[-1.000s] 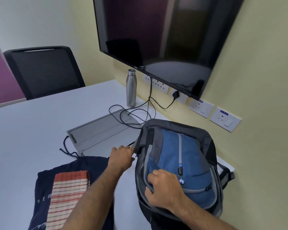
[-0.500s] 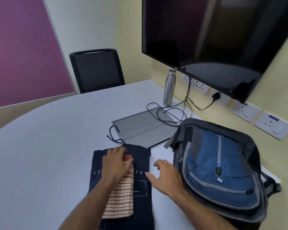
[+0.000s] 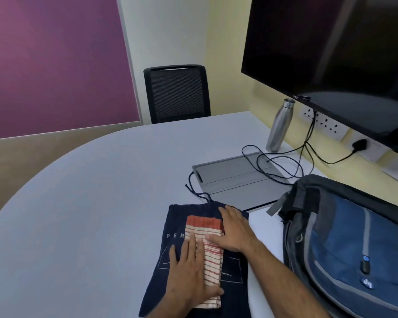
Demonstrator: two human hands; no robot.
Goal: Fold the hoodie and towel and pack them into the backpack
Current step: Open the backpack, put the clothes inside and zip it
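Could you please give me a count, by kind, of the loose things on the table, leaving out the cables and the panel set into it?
Folded clothing and linen: 2, the navy hoodie and the striped towel stacked on it
Bags: 1, the blue and grey backpack
Bottles: 1, the steel bottle
Total: 4

"PER" on hoodie (image 3: 170,228)
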